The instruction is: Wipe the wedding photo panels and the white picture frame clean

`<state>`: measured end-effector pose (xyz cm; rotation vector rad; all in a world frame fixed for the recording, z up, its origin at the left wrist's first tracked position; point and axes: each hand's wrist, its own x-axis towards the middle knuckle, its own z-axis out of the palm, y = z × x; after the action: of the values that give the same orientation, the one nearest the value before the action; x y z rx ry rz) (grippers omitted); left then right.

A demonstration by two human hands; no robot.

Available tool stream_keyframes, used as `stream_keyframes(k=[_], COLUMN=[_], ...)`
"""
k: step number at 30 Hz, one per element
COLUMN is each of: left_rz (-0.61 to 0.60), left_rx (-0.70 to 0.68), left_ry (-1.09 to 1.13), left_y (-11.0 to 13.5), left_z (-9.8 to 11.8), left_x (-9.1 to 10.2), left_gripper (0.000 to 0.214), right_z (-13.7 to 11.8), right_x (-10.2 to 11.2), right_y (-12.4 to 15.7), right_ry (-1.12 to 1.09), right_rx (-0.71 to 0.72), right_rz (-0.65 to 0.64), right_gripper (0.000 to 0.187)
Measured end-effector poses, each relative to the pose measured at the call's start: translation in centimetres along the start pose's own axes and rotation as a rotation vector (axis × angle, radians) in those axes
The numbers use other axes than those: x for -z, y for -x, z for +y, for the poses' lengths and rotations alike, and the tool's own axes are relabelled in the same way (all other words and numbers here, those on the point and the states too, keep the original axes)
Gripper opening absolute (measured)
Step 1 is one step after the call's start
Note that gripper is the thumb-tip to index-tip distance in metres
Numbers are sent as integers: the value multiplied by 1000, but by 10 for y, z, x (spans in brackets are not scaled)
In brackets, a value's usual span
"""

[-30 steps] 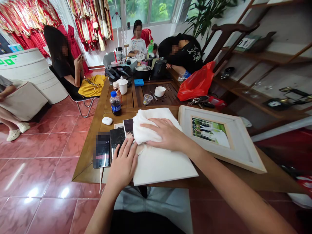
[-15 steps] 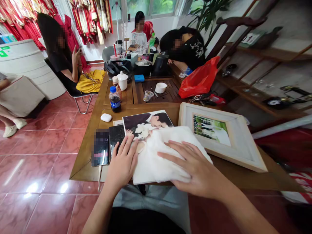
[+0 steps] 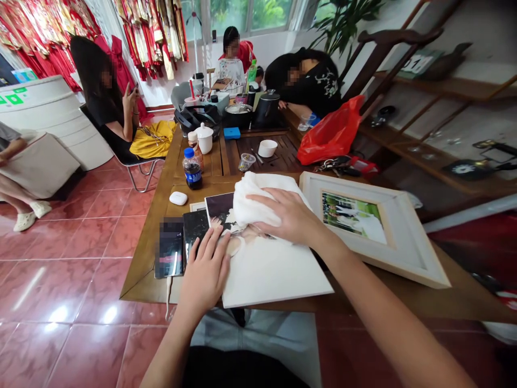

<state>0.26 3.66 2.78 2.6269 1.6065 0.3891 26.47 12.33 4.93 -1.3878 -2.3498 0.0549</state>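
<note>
A large photo print [image 3: 274, 269] lies flat at the near edge of the wooden table [image 3: 444, 296]. My right hand [image 3: 291, 215] presses a white cloth [image 3: 252, 202] onto the far part of the print, fingers wrapped over the cloth. My left hand [image 3: 205, 272] lies flat with spread fingers on the print's left edge, holding it down. Just left of that hand lie two dark phones [image 3: 180, 245].
A white picture frame [image 3: 379, 226] with a photo lies to the right. Further back stand a cola bottle [image 3: 192, 170], a white earbud case [image 3: 178, 198], a white lidded cup [image 3: 205, 139], a bowl [image 3: 267, 147], kettles and a red plastic bag [image 3: 331, 134]. Other people sit around the far end and left.
My right hand slid the cloth from the far part of the print toward me and back to the far part. My left hand stayed put.
</note>
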Motion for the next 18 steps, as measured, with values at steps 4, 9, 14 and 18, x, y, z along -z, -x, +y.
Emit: stream_keyframes(k=[4,9,14,18], left_rz=[16,18,26,16], left_rx=[2,-1,6,-7], left_ry=[-4,1,2,1], left_y=[0,-1,0,0], left_z=[1,2,1,1], left_x=[1,1,1,1], left_gripper=[50,50,50,50], right_z=[-7,-27,-41,-28], right_x=[3,13,19,16], right_y=[37,92,123,114], right_ry=[34,45,48,55], right_rx=[55,141,163,124], right_rz=[36,85,92,75], right_gripper=[59,60,64,64])
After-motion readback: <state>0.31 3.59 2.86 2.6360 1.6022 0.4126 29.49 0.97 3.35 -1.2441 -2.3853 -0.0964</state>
